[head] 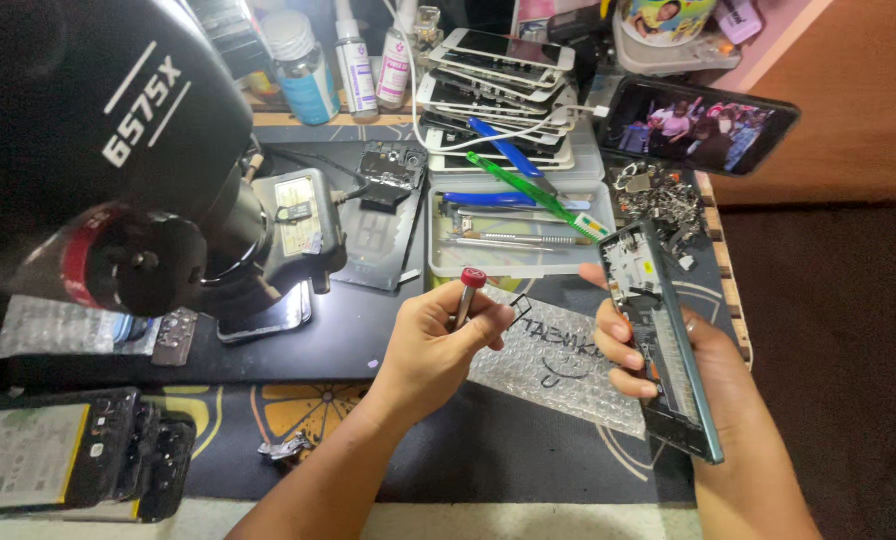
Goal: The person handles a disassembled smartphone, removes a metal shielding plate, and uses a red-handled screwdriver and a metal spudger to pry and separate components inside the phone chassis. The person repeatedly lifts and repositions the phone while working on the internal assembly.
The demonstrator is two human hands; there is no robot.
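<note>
Gripping an opened phone frame [661, 340] by its edge, the right hand [703, 355] is seen at the right of the work mat [488, 450], the frame's long axis running away from the body and tilted on edge. A red-capped screwdriver [465, 295] is clasped upright in the closed left hand [438, 340], just left of the frame and apart from it, above a sheet of bubble wrap [558, 365]. The frame lies to the right of the screwdriver tip's hand, the left hand being the nearer to the tool tray [513, 262].
</note>
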